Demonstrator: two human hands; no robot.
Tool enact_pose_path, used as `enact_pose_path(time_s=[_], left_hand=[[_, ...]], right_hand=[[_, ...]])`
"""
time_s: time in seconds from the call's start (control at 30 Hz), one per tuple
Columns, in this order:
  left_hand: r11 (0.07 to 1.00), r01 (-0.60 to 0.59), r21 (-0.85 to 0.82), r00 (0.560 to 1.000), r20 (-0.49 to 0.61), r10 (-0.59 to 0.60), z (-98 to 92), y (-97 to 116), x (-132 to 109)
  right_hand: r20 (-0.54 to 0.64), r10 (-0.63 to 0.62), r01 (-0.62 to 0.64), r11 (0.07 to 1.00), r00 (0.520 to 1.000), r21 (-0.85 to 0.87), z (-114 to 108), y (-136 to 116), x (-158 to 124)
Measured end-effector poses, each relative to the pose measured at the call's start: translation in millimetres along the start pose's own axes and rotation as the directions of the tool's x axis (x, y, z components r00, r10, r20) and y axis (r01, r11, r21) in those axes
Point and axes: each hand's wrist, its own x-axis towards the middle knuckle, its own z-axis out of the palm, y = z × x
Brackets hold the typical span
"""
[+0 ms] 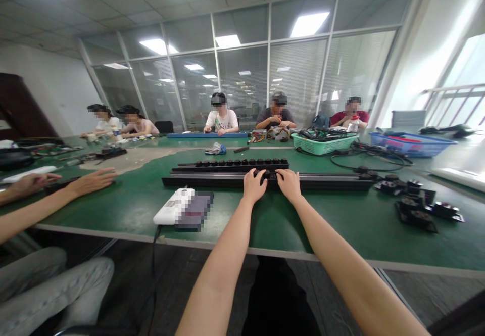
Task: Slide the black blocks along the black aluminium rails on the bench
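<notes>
A long black metal rail (204, 181) with a slotted top lies crosswise on the green table. At its middle, my left hand (254, 185) curls its fingers over the top around a small black part (267, 174). Opposite it, my right hand (289, 183) has its fingers closed at the part's other side. The fingers hide much of the part, and its exact seating on the rail cannot be made out. Just behind lies another black rail (231, 166) with a row of small black knob-like pieces along it.
Several loose black parts (417, 209) lie right on the green table (341, 230). A white device (174, 207) with a cable sits front left. A co-worker's hands (91, 182) rest at left. Farther back are green (326, 144) and blue baskets (413, 145), cables and several seated people.
</notes>
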Motion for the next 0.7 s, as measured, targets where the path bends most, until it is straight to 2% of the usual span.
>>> enact_pose_path(time_s=[0.13,0.37,0.53,0.7], left_hand=[[1.0,-0.004,0.004,1.0,0.004,0.004,1.1,0,1],[1.0,0.001,-0.008,1.0,0.005,-0.001,1.5,-1,1],[1.0,0.003,-0.009,1.0,-0.009,-0.003,2.6,-3,-1],[1.0,-0.008,0.0,1.0,-0.015,0.008,3.5,-2,-1]], right_hand=[[-0.009,0.028,-0.028,0.998,1.0,-0.063,-2,-4,-2],[0.107,0.048,-0.037,0.994,0.993,-0.104,-12,-6,10],[0.191,-0.047,0.063,0.995,0.98,-0.08,-17,7,18],[0.202,-0.117,0.142,0.983,0.973,-0.117,-12,14,1]])
